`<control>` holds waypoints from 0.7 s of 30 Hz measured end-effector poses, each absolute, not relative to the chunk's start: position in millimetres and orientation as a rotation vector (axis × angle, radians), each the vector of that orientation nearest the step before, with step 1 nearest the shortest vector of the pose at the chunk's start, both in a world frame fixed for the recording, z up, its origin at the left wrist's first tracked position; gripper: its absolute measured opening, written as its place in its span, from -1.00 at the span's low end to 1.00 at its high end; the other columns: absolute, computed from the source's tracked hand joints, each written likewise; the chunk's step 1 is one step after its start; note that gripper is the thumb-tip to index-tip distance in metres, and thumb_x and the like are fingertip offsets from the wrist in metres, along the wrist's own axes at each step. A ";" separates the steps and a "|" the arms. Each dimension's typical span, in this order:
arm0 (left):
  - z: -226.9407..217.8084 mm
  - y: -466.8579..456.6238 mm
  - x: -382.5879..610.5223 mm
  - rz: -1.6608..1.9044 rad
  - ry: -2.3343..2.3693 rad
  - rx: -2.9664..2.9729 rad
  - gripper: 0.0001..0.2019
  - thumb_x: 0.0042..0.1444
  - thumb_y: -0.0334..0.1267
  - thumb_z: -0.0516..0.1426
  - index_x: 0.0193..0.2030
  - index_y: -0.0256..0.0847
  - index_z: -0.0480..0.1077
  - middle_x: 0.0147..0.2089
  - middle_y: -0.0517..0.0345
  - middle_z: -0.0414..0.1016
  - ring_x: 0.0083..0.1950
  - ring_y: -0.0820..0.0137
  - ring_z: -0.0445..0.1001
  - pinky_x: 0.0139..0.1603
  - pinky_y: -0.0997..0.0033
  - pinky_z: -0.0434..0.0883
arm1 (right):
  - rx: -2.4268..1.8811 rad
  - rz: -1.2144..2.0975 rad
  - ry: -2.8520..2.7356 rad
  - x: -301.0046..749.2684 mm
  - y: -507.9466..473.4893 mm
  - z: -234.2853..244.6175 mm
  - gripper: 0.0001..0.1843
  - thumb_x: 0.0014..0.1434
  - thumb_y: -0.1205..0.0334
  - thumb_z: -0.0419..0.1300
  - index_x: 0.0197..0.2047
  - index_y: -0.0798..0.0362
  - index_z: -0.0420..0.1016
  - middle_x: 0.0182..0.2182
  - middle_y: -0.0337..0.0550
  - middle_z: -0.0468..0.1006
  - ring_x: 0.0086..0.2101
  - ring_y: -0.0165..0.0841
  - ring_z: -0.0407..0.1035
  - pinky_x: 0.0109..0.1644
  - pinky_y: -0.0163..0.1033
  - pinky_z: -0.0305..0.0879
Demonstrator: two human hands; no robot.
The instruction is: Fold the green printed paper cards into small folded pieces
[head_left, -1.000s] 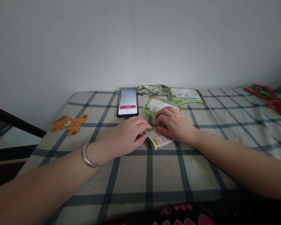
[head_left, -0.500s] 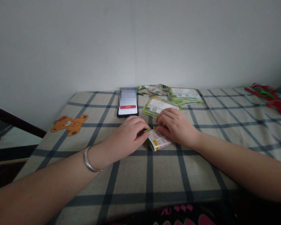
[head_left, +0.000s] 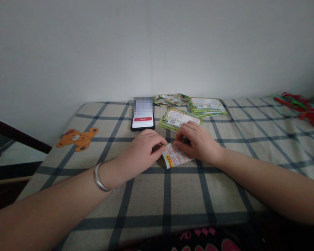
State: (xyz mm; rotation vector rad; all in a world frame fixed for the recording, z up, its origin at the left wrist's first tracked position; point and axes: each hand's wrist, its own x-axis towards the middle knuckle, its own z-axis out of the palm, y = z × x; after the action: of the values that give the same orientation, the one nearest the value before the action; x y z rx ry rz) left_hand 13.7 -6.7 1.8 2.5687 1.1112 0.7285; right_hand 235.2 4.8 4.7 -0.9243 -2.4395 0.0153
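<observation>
A small folded leaflet (head_left: 174, 158), white with orange and red print, lies on the checked cloth (head_left: 146, 195) between my hands. My left hand (head_left: 142, 151), with a silver bangle on the wrist, pinches the leaflet's near left corner with curled fingers. My right hand (head_left: 197, 143) has its fingers bent down onto the leaflet's far right side and holds it there. Much of the sheet is hidden under both hands.
A phone (head_left: 143, 115) with a lit screen lies just beyond my hands. Several green printed leaflets (head_left: 179, 118) are spread near the wall. Red and green ribbons (head_left: 300, 108) lie at the far right. An orange bear print (head_left: 77, 137) marks the cloth at left.
The leaflet has shifted slightly left and flattened between my fingers. My left fingertips have moved onto its corner. Both arms stay nearly where they were.
</observation>
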 end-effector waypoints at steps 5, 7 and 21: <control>3.5 -3.3 11.1 0.745 1.178 2.597 -0.93 0.13 -0.42 0.15 -0.30 -0.23 0.47 -0.30 0.14 0.52 -0.17 0.33 0.43 -0.12 0.28 0.35 | -0.950 0.131 -2.411 238.5 6.8 3.2 -0.89 0.18 0.26 0.21 -0.21 0.08 0.43 -0.34 -0.16 0.44 -0.29 -0.34 0.29 -0.21 -0.26 0.21; 3.0 -1.0 8.4 0.748 1.211 2.606 -0.92 0.13 -0.40 0.15 -0.29 -0.21 0.48 -0.30 0.15 0.53 -0.18 0.32 0.43 -0.13 0.27 0.34 | -0.953 0.166 -2.410 239.6 7.6 2.9 -0.91 0.19 0.26 0.21 -0.22 0.08 0.45 -0.33 -0.16 0.45 -0.30 -0.36 0.29 -0.24 -0.28 0.21; 1.6 1.9 -0.1 0.771 1.315 2.522 -0.90 0.19 -0.33 0.16 -0.17 -0.14 0.49 -0.18 0.21 0.57 -0.12 0.34 0.48 -0.07 0.28 0.37 | -1.233 0.438 -2.265 242.9 6.5 4.9 -0.80 0.13 0.24 0.27 -0.14 0.02 0.49 -0.41 -0.24 0.54 -0.43 -0.42 0.38 -0.38 -0.33 0.22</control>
State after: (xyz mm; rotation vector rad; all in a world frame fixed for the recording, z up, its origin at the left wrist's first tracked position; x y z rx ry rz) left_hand -0.1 1.9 1.6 2.5222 1.3149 0.7712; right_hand 242.9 6.5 4.9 -1.2329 -2.2646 0.4378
